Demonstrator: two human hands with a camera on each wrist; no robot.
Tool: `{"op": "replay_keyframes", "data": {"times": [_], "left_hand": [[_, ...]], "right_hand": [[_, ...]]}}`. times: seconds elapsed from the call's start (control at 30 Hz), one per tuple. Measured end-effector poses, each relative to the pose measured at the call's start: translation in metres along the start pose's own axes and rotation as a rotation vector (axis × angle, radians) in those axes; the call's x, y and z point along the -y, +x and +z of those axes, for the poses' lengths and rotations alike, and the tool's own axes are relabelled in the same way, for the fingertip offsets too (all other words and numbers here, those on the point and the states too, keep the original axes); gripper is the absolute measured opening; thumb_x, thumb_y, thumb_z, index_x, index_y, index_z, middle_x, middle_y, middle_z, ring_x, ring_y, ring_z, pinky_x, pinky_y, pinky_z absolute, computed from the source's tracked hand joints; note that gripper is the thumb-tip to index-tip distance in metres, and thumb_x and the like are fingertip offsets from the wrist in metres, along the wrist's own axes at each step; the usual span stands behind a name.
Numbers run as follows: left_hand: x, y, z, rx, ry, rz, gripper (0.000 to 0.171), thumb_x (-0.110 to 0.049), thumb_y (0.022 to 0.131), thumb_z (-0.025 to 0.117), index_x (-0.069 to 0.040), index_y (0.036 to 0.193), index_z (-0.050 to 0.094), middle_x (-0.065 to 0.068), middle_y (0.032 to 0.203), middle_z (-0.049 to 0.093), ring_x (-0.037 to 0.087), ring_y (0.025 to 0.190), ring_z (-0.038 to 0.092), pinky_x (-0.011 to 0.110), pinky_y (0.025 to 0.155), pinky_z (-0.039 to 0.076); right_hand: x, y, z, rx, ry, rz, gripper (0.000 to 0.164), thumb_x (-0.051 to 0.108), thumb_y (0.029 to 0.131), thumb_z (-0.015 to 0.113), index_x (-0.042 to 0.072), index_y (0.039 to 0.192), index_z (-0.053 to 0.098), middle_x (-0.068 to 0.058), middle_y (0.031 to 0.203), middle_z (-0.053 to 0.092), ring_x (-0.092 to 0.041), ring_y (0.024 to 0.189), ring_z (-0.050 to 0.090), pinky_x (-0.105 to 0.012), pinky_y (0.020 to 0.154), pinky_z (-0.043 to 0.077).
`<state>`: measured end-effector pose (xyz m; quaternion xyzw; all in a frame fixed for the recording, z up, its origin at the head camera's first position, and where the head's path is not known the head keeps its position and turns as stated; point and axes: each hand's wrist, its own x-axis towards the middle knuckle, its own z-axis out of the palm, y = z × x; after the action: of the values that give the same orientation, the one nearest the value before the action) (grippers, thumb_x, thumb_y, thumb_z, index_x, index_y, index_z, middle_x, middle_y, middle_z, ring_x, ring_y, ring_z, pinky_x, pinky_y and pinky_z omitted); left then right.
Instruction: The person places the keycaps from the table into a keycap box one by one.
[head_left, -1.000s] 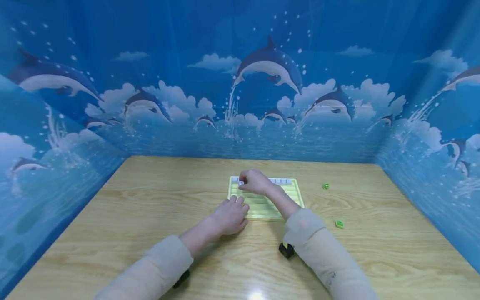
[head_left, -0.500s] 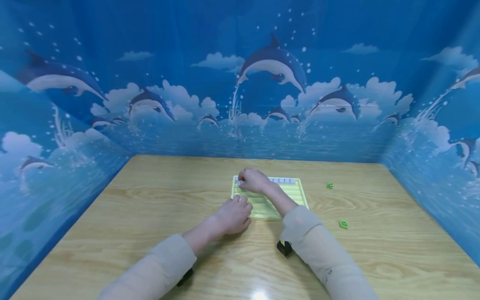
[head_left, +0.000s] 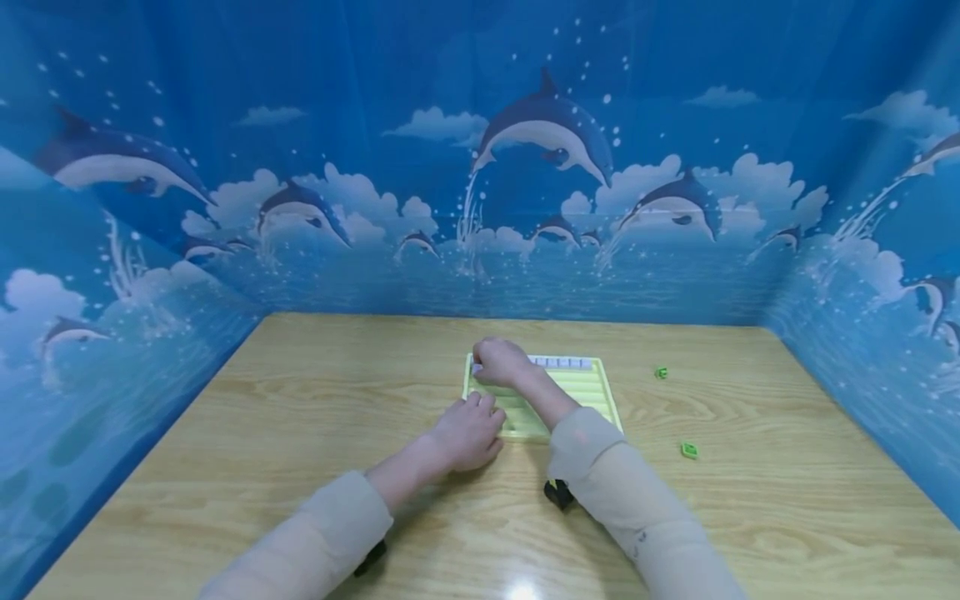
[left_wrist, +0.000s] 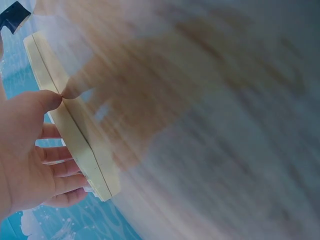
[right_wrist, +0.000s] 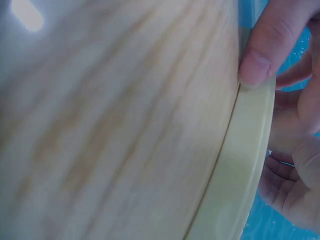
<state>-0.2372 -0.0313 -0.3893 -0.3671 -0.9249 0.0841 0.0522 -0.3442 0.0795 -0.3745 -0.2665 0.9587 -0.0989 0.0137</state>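
A pale yellow-green ridged tray [head_left: 582,386] lies on the table, with a row of small white blocks [head_left: 564,362] along its far edge. My right hand [head_left: 504,364] is over the tray's far left corner, pinching a small white block [head_left: 477,368] that its fingers mostly hide. At the near left corner, my left hand [head_left: 467,432] holds the tray. The left wrist view has that hand's thumb [left_wrist: 49,100] against the front wall and its fingers on the other side. In the right wrist view, the tray's front wall [right_wrist: 235,165] passes beside both hands.
Two small green pieces lie right of the tray: a farther one [head_left: 661,372] and a nearer square one [head_left: 689,451]. The wooden table [head_left: 337,392] is enclosed by a blue dolphin-print curtain [head_left: 480,275]. Black devices show under both sleeves.
My right hand has shifted slightly left at the tray's far left corner, and its forearm has swung a little left. The left hand keeps its place on the tray. The head view has shifted slightly.
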Motion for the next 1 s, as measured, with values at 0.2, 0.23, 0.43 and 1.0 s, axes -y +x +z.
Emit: {"op": "replay_keyframes", "data": {"times": [0.2,0.23,0.43,1.0], "left_hand": [[-0.0002,-0.0007,0.0024,0.000,-0.002,0.007,0.030,-0.036,0.091,0.053,-0.008,0.101,0.058,0.007,0.095,0.050,0.021,0.088,0.047,0.032,0.076,0.047],[-0.0002,-0.0009,0.0024,0.000,-0.002,0.007,0.030,-0.036,0.091,0.054,-0.008,0.101,0.058,0.007,0.095,0.050,0.021,0.088,0.047,0.032,0.077,0.047],[-0.0009,-0.0011,0.0017,0.008,-0.005,0.004,0.030,-0.036,0.091,0.053,-0.007,0.101,0.058,0.008,0.098,0.051,0.022,0.091,0.048,0.034,0.080,0.047],[0.0011,0.0001,0.0008,-0.007,-0.008,0.012,0.030,-0.035,0.091,0.053,-0.007,0.100,0.057,0.008,0.095,0.050,0.021,0.088,0.048,0.033,0.077,0.047]], "right_hand": [[0.0025,0.0012,0.0017,0.013,0.003,-0.012,0.010,0.010,0.080,0.065,0.010,0.075,0.056,-0.001,0.073,0.051,-0.015,0.065,0.045,-0.026,0.054,0.037],[0.0026,0.0012,0.0018,0.011,0.003,-0.012,0.011,0.010,0.080,0.065,0.009,0.074,0.056,-0.001,0.073,0.051,-0.016,0.065,0.045,-0.026,0.054,0.037],[0.0037,0.0015,0.0021,0.013,0.001,0.005,0.006,0.010,0.081,0.065,0.007,0.081,0.060,-0.003,0.077,0.054,-0.017,0.070,0.050,-0.028,0.060,0.043],[0.0041,0.0039,0.0011,0.038,0.032,0.025,0.005,0.007,0.084,0.061,0.005,0.088,0.060,-0.004,0.079,0.059,-0.018,0.072,0.054,-0.027,0.063,0.047]]}}
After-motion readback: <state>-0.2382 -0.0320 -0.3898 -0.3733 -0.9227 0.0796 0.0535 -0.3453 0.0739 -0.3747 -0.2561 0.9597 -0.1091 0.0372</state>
